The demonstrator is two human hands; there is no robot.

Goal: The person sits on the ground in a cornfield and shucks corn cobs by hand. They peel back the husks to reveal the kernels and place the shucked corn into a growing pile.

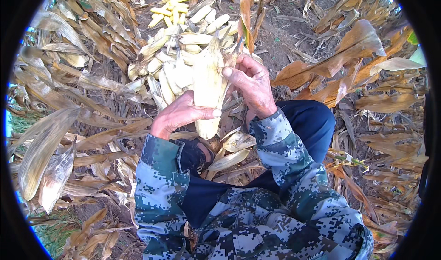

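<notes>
An ear of corn in its pale dry husk [206,87] is held upright between my two hands, in front of my knees. My left hand [188,110] wraps its lower part, with the thumb lying across the front. Higher up, my right hand [250,80] pinches the husk leaves at the right side of the tip between thumb and fingers. The husk still covers the ear, and its bottom end points toward me. Just beyond it lies a heap of unhusked ears [193,39].
Bare yellow cobs [170,11] lie at the far end of the heap. Dry corn stalks and leaves [92,80] cover the ground on the left, and brown leaves [340,62] stand up on the right. Loose husks [232,152] lie near my shoe [195,154].
</notes>
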